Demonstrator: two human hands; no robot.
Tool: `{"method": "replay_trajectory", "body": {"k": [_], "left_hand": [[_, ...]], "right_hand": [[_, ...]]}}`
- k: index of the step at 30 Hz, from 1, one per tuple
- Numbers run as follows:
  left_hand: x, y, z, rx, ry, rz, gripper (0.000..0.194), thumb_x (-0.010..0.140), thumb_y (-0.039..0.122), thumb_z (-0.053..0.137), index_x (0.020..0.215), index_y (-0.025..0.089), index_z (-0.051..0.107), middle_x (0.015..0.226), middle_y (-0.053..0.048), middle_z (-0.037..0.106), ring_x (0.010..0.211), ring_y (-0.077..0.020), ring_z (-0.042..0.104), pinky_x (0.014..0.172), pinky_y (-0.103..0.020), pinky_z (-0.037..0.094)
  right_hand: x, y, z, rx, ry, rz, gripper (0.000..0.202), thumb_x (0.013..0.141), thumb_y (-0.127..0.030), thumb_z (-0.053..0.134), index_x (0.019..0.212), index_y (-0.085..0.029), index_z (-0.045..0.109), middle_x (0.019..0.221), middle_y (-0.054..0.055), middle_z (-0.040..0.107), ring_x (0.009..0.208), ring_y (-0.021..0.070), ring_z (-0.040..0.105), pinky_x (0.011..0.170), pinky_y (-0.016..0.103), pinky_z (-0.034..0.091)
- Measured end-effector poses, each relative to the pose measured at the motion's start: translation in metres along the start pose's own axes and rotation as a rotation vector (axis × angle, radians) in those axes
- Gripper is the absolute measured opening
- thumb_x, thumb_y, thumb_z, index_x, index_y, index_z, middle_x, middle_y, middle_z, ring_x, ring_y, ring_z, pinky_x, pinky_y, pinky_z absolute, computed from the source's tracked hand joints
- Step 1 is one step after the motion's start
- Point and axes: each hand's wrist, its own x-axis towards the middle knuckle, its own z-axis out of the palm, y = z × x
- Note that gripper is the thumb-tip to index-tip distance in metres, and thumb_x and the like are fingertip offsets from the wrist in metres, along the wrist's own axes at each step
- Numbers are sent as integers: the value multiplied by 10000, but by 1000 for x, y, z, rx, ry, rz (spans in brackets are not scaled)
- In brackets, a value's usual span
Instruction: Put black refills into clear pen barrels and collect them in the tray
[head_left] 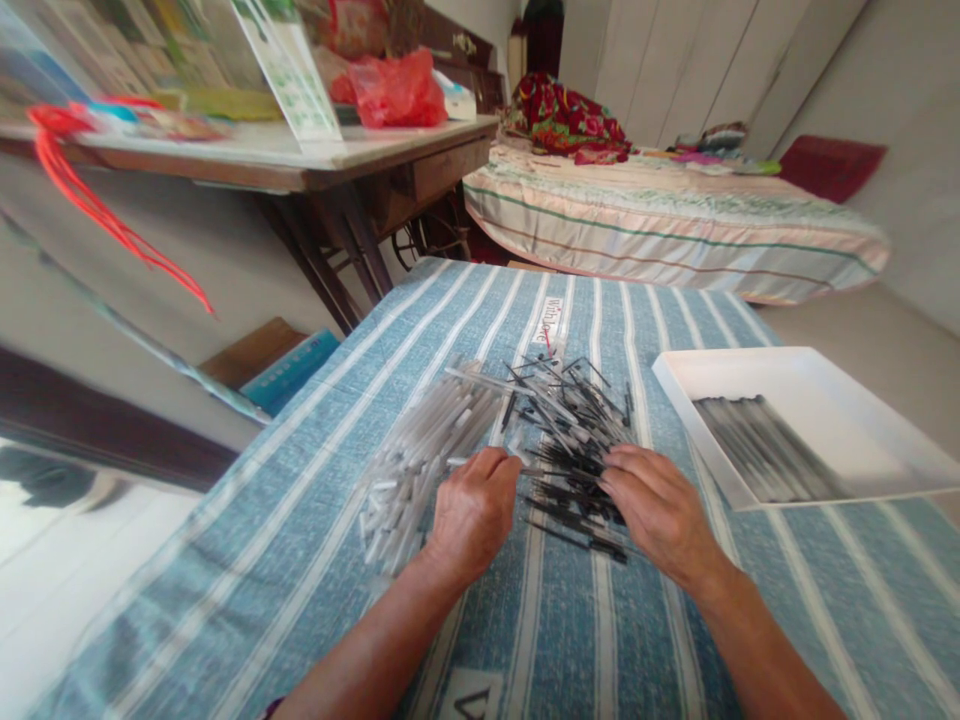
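My left hand [477, 505] is closed in a pinch around a clear pen barrel, whose pale end sticks out to the left. A thin dark pen refill runs from these fingers towards my right hand [660, 510], whose fingertips are closed at its other end. Just left of my left hand lies a pile of translucent white pen barrels [442, 425]. Between and beyond my hands spreads a loose heap of black pen refills [566, 405], some touching my right fingers. The small parts inside both pinches are partly hidden.
A white tray [862, 420] with a row of dark-filled pens [765, 445] stands at the right on the striped tablecloth [322, 510]. Behind are a wooden desk [405, 150] with a red plastic bag [397, 88] and a bed [675, 220]. A blue box [292, 370] sits low on the left.
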Motion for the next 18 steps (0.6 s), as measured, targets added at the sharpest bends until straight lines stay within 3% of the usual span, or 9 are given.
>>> {"method": "replay_trajectory", "body": {"k": [4, 7, 10, 12, 15, 18], "left_hand": [[-3, 10, 2, -99, -43, 40, 197, 840, 133, 452, 886, 178, 637, 805, -50, 632, 734, -140, 617, 676, -234, 507], [-3, 16, 1, -254, -58, 21, 178, 840, 140, 461, 877, 173, 632, 781, -45, 629, 719, -133, 614, 672, -224, 502], [-1, 19, -2, -427, -20, -60, 126, 824, 144, 505, 857, 165, 625, 754, -28, 632, 686, -121, 605, 648, -213, 487], [1, 20, -4, -522, 28, -155, 88, 798, 150, 549, 839, 160, 627, 722, -11, 629, 629, -108, 585, 602, -204, 471], [3, 19, -5, -655, 53, -309, 72, 773, 176, 588, 822, 155, 636, 627, 19, 597, 514, -85, 522, 496, -186, 424], [3, 20, -6, -750, 36, -400, 76, 763, 193, 602, 813, 152, 642, 536, 42, 547, 459, -76, 480, 437, -177, 380]], "right_hand": [[5, -14, 1, 25, 54, -10, 110, 818, -97, 566, 876, -148, 645, 948, 124, 663, 1030, 254, 580, 868, 429, 506], [9, -23, -1, 55, 85, -10, 187, 799, -99, 594, 979, -135, 630, 1053, 150, 633, 1094, 281, 545, 896, 461, 492], [9, -24, -5, 84, 149, 61, 297, 803, -128, 597, 1099, -144, 592, 1099, 153, 610, 1094, 286, 544, 914, 487, 480], [8, -22, -6, 100, 164, 107, 271, 812, -116, 576, 1074, -175, 608, 1039, 125, 629, 1037, 265, 575, 903, 478, 489], [4, -19, -1, 111, 59, 105, 197, 826, -103, 540, 959, -195, 651, 978, 102, 643, 1016, 249, 580, 887, 456, 501], [-1, -21, 11, 76, -103, 77, 182, 836, -105, 516, 901, -182, 667, 1047, 121, 625, 1120, 269, 520, 905, 459, 488]]}}
